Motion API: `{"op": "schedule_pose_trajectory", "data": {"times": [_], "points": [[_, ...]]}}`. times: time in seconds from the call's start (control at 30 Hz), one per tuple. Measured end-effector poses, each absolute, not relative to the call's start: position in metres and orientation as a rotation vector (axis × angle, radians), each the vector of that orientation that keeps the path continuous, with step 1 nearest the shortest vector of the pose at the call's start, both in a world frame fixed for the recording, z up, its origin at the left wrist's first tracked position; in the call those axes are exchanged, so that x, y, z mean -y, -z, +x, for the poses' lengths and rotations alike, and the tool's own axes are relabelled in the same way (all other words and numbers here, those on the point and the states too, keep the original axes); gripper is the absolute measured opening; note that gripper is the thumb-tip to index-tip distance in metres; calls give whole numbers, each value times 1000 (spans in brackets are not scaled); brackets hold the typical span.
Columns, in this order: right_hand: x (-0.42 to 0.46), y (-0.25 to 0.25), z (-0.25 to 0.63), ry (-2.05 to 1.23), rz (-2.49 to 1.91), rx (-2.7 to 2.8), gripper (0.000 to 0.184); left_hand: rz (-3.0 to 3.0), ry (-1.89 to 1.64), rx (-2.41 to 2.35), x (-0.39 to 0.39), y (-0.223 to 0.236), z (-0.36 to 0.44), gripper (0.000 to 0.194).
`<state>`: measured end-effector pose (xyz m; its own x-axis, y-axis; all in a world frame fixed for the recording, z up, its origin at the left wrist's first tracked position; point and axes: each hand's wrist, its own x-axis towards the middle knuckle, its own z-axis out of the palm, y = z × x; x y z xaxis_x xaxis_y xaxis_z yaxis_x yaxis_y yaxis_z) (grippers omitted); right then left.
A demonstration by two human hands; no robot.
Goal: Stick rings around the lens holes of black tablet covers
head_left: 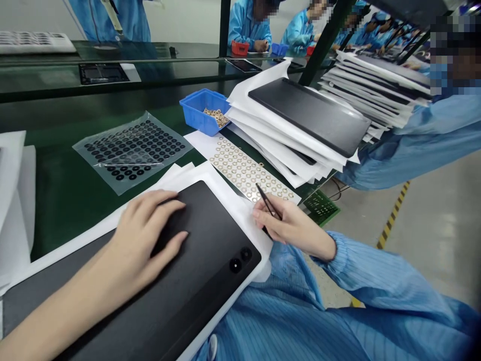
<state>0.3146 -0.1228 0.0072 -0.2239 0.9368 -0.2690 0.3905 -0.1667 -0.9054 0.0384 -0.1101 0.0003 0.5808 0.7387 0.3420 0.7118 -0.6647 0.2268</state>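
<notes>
A dark grey tablet back cover (210,225) with two round camera rings lies on white paper sheets in front of me. My left hand (150,235) rests over the cover, its fingers apart and slightly curved, holding nothing. Beyond the cover's right edge, my right hand (281,218) is closed around dark tweezers (267,200), whose tips point up and to the left. Just past that hand lies a white sheet with rows of small gold rings (240,165). A clear film with rows of black round stickers (139,145) is spread on the green table to the left of it.
A blue bin (199,110) holds many small gold rings. Dark panels and white sheets form a stack (311,120) at the right, with another stack (379,90) behind. A co-worker's blue sleeve (417,145) is at the far right. Paper sheets (15,190) stand at left.
</notes>
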Motion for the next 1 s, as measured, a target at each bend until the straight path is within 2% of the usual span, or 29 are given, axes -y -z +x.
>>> {"op": "schedule_pose_trajectory", "data": {"times": [0.23,0.47,0.63,0.8,0.9,1.0], "points": [[120,0,323,-974,-1594,1978,33,2581,-430,-1648,103,0,31,56],[126,-17,322,-990,-1342,2039,36,2477,-285,-1824,103,-3,32,68],[127,-28,308,-933,-1339,2080,36,2429,-305,-1914,105,-4,37,65],[122,-25,297,-988,-1441,1876,22,2323,-410,-1933,107,-19,42,58],[116,-24,298,-993,-1424,1706,33,2184,-599,-1906,102,-35,29,58],[106,-26,298,-962,-1404,1664,38,2065,-660,-1772,100,-53,11,47]]}}
